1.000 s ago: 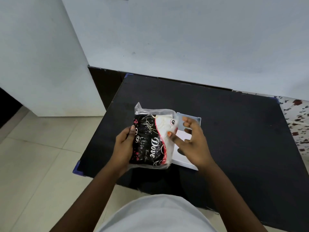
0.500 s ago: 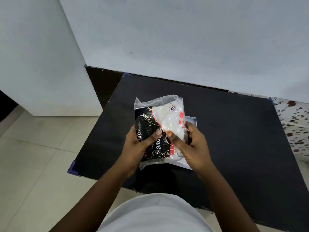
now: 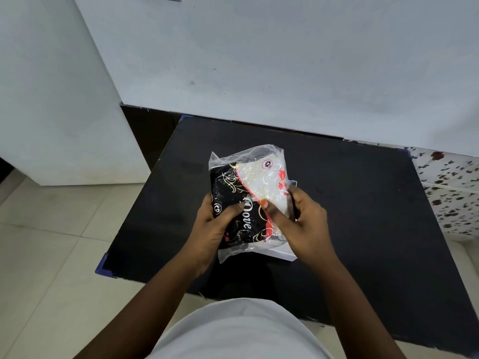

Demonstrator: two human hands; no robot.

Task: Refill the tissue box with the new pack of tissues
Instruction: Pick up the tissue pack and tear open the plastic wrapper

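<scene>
The new tissue pack (image 3: pixel 250 187) is a clear plastic bag printed black, white and red, held upright over the middle of the black table (image 3: pixel 363 203). My left hand (image 3: pixel 215 229) grips its left side with the thumb across the black print. My right hand (image 3: pixel 298 224) grips its right side, thumb pressed on the white part. Both thumbs meet near the pack's middle. Under the pack lies the white tissue box (image 3: pixel 281 253), mostly hidden, with only its near edge and a far corner showing.
A white wall (image 3: pixel 285 60) rises just behind the table. A white cabinet (image 3: pixel 51 99) stands at the left over a tiled floor (image 3: pixel 51 255). A speckled surface (image 3: pixel 451 193) lies beyond the table's right edge.
The pack has been lifted and tipped upright over the box. My right hand, open beside the pack a second ago, now grips its right side.
</scene>
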